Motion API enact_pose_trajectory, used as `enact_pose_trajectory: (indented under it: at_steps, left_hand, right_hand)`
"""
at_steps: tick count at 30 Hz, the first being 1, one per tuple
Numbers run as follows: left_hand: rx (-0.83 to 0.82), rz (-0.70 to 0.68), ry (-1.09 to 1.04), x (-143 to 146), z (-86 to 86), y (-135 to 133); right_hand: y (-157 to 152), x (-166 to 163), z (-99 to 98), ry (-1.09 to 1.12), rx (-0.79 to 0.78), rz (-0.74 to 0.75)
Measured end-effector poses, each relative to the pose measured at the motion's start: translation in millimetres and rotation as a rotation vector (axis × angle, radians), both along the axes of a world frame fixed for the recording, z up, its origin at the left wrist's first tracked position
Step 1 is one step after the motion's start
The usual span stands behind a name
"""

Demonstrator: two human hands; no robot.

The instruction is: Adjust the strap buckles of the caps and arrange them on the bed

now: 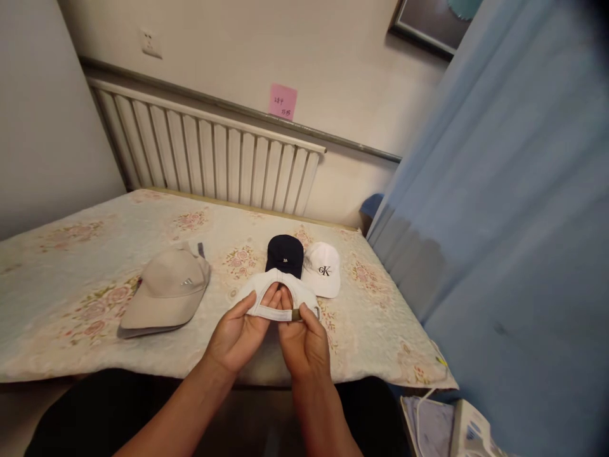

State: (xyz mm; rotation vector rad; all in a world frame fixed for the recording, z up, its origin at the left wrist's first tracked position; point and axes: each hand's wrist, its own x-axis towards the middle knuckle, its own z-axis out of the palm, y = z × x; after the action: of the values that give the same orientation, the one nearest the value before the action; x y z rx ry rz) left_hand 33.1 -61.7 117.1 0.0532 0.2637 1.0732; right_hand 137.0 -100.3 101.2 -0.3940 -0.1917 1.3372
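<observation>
A white baseball cap (259, 284) is held up in front of me, its back opening and strap toward me. My left hand (240, 330) grips its left side, thumb outside and fingers reaching into the opening. On the right side, my right hand (307, 343) holds the strap near its brown end and metal buckle, thumb on top. Just beyond lies a black cap (285, 254) with a small white logo, partly hidden by the held cap. Beside it rests a white cap (326, 270) with black "CK" letters. Further left sits a beige cap (166, 279), apparently stacked on another brim.
The caps lie on a flowered bed cover (228, 222). A white radiator (209, 149) and a pink note (283, 101) are at the wall behind. A blue curtain (499, 222) hangs along the right. Below it stands a white box-like object (471, 431) with a cable.
</observation>
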Motion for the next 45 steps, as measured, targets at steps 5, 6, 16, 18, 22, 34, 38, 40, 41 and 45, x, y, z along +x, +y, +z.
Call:
enact_pose_trajectory:
  at_steps: [5, 6, 16, 18, 22, 34, 38, 40, 41, 45]
  left_hand:
    - [0.006, 0.036, 0.09, 2, -0.6, 0]
    - [0.003, 0.045, 0.098, 2, 0.0, 0]
    - [-0.055, 0.046, 0.102, 0, 0.0, 4]
    - [-0.047, 0.043, 0.098, 0, -1.5, 4]
    - [-0.047, 0.04, 0.104, 0, -3.8, 3]
    - [-0.016, -0.008, 0.087, -4, -10.8, 0]
    - [-0.029, -0.012, 0.032, -5, -10.1, -1]
    - [-0.036, -0.004, 0.013, -6, -10.4, -1]
    - [-0.039, 0.004, 0.004, -6, -10.7, -1]
    - [-0.038, 0.034, -0.006, -9, -11.8, -1]
  right_hand:
    - [1, 4, -2.9, 0.022, -0.142, -0.062]
    - [1, 4, -2.9, 0.034, -0.151, -0.061]
    - [4, 2, -4.9, 0.012, -0.073, -0.04]
    - [4, 2, -4.7, 0.029, -0.07, -0.021]
    - [5, 1, -2.8, 0.019, -0.107, -0.035]
    - [6, -1, -1.5, 0.041, -0.105, -0.013]
    - [6, -2, 4.7, 0.044, -0.086, 0.014]
    - [6, -1, 5.0, 0.033, -0.085, -0.003]
    - [7, -1, 4.4, 0.032, -0.077, -0.011]
    - [7, -1, 0.0, 0.039, -0.044, -0.03]
